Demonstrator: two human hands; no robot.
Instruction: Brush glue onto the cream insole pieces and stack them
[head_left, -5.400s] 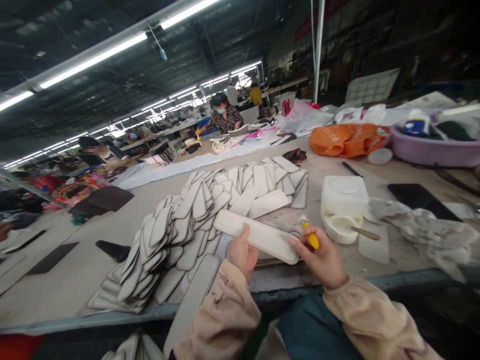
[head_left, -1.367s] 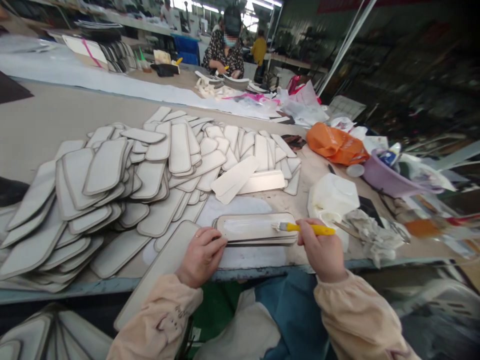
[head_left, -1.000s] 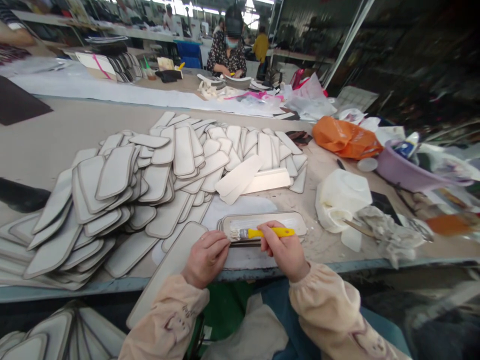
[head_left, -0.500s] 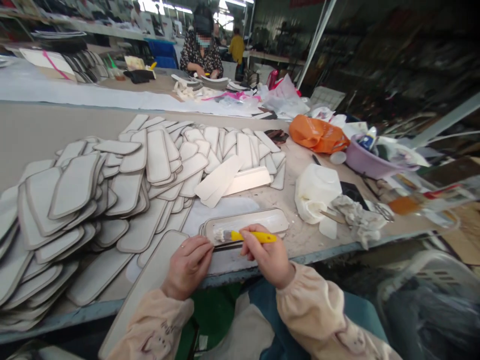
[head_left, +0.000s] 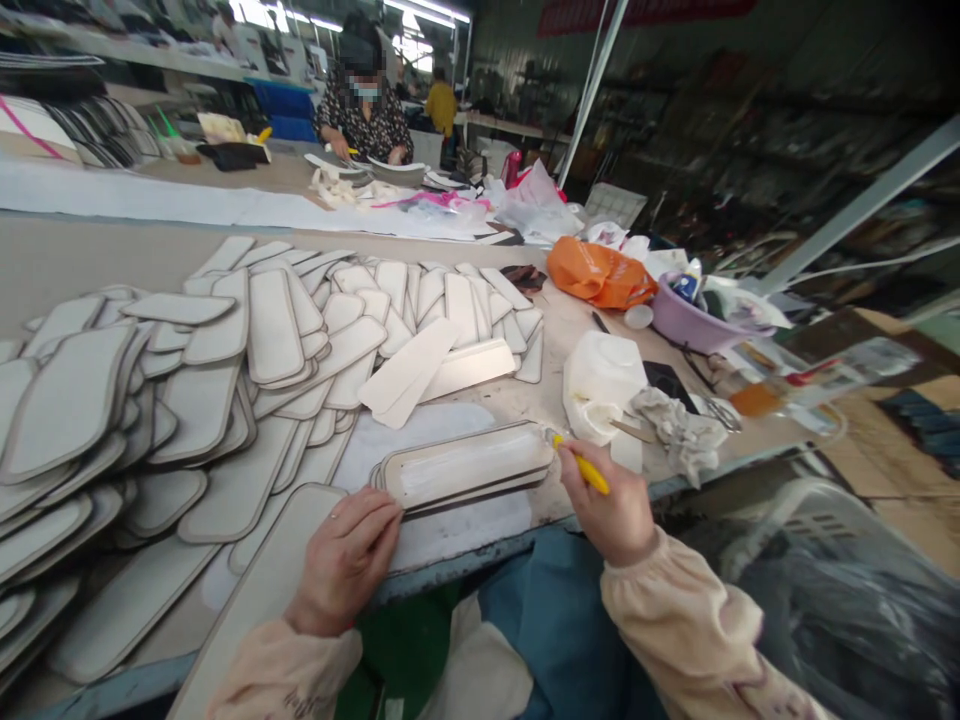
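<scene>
A long pale grey-white panel (head_left: 469, 462) lies on top of a small stack at the near edge of the table (head_left: 90, 255). My left hand (head_left: 346, 555) rests with fingers curled, fingertips pressing the panel's left end. My right hand (head_left: 606, 500) is closed on a yellow-handled brush (head_left: 577, 466), whose bristles touch the panel's right end. A wet streak runs along the middle of the panel.
A big heap of similar panels (head_left: 225, 350) covers the table to the left. A white glue tub (head_left: 600, 385) and a crumpled rag (head_left: 679, 425) sit right of the brush. An orange bag (head_left: 596, 272) and a purple basin (head_left: 694, 322) stand further right. Another person (head_left: 364, 105) works at the far end.
The brush has swept along the panel from its left end to its right end. My left hand stays at the left end. The camera has turned slightly right.
</scene>
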